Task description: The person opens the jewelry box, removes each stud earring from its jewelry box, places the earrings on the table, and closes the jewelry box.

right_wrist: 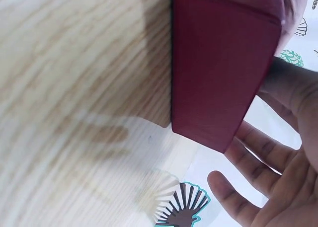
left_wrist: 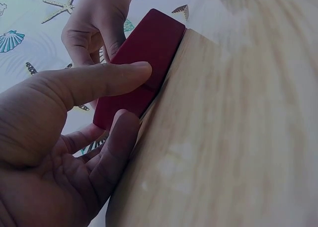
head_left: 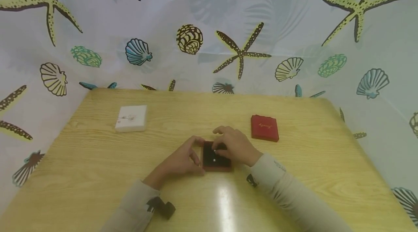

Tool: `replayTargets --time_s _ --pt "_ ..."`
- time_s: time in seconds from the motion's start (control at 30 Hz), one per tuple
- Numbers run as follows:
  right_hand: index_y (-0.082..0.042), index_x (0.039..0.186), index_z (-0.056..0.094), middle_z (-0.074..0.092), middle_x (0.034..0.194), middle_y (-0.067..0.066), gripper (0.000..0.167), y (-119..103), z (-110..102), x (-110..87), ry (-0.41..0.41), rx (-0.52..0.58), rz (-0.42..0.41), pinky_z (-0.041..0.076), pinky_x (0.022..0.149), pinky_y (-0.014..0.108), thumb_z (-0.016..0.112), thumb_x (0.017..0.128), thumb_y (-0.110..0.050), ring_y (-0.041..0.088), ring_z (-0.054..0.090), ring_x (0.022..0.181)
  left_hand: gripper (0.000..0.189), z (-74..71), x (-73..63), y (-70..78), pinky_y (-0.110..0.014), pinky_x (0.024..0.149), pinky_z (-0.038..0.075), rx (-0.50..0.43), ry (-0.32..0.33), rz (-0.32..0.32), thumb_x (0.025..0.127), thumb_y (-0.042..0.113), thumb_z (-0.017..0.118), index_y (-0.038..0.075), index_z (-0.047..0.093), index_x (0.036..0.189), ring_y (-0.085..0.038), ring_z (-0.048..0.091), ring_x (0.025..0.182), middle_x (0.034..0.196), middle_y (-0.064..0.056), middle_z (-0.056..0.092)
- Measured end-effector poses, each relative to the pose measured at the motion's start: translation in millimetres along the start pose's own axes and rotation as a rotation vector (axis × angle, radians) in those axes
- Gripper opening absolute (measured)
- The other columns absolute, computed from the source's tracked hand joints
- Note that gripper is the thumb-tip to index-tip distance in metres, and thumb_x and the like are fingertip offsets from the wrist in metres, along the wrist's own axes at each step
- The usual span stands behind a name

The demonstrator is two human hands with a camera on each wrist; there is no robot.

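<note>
A small red jewelry box [head_left: 217, 169] with a black padded insert [head_left: 208, 154] sits on the table in the head view. My left hand [head_left: 183, 157] grips its left side, thumb along the near edge and fingers at the far corner. Over the insert, my right hand [head_left: 237, 146] brings thumb and forefinger together at a tiny shiny jewelry piece. Another shiny stud [head_left: 214, 160] shows on the black padding just nearer. In the right wrist view the red box wall [right_wrist: 223, 68] hides those fingertips, while the other fingers [right_wrist: 258, 162] spread beyond it.
A red lid [head_left: 265, 129] with gold lettering lies to the right of the box. Far left on the wooden table [head_left: 98, 159] rests a white box [head_left: 131, 117] with a floral print. A shell-and-starfish cloth [head_left: 209, 61] hangs behind.
</note>
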State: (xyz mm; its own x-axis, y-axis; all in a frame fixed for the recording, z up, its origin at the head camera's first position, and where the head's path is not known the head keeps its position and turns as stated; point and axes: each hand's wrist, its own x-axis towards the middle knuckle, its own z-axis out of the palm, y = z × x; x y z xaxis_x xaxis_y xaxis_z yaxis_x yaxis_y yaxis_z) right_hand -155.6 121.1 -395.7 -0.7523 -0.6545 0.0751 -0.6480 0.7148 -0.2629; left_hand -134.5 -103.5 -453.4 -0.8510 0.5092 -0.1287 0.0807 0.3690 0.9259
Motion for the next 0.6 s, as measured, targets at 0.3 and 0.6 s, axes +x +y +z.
replayTargets --time_s 0.3,0.6 --pt "-0.018 0.092 0.078 0.064 0.131 0.013 0.011 1.4 -2.1 -0.7 0.007 0.013 -0.002 0.055 0.09 0.048 0.081 0.082 -0.019 0.032 0.062 0.117 0.088 0.9 0.9 -1.2 -0.029 0.07 0.053 -0.012 0.002 0.004 0.067 0.01 0.09 0.012 0.04 0.141 -0.015 0.063 0.08 0.115 -0.013 0.059" --pt "-0.019 0.091 0.078 0.065 0.13 0.013 0.009 5.9 -5.6 -1.3 0.016 0.019 0.004 0.055 0.089 0.048 0.081 0.083 -0.019 0.032 0.064 0.115 0.088 1.2 -0.1 0.7 -0.029 0.071 0.052 -0.024 0.011 0.009 0.067 0.011 0.09 0.011 0.041 0.14 -0.016 0.062 0.081 0.127 -0.014 0.055"
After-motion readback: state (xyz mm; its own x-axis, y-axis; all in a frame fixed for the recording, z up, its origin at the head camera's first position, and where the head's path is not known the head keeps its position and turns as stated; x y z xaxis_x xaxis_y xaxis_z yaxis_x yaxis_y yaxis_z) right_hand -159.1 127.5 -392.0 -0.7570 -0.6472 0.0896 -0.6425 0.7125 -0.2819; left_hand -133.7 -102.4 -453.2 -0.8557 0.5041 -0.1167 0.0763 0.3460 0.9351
